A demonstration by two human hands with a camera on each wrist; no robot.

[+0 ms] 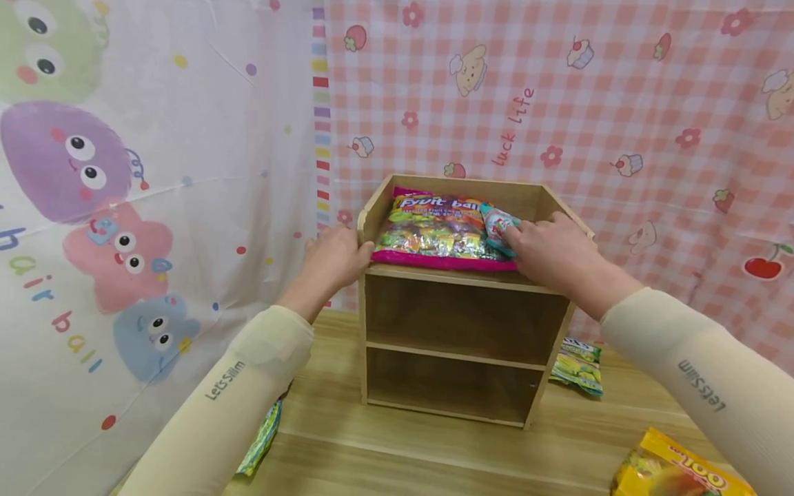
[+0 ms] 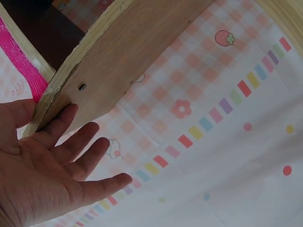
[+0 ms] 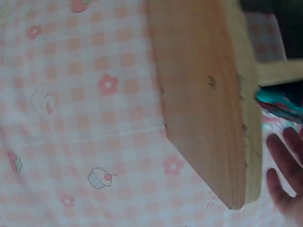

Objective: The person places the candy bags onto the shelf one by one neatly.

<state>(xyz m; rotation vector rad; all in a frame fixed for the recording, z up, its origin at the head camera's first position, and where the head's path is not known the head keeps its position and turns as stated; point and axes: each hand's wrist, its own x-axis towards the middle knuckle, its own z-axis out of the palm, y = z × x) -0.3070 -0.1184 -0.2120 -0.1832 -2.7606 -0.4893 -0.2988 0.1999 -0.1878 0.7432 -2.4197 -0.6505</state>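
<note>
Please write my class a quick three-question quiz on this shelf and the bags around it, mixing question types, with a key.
1. Where does the pink-edged bag lie?
a) On the bottom level of the wooden shelf
b) On its top level
c) On its middle level

2. True or false: the yellow bag lies outside the wooden shelf.

3. Fill in: the hand nearest the small teal packet is the person's ____ hand.

Key: 1. b; 2. True; 3. right hand
</note>
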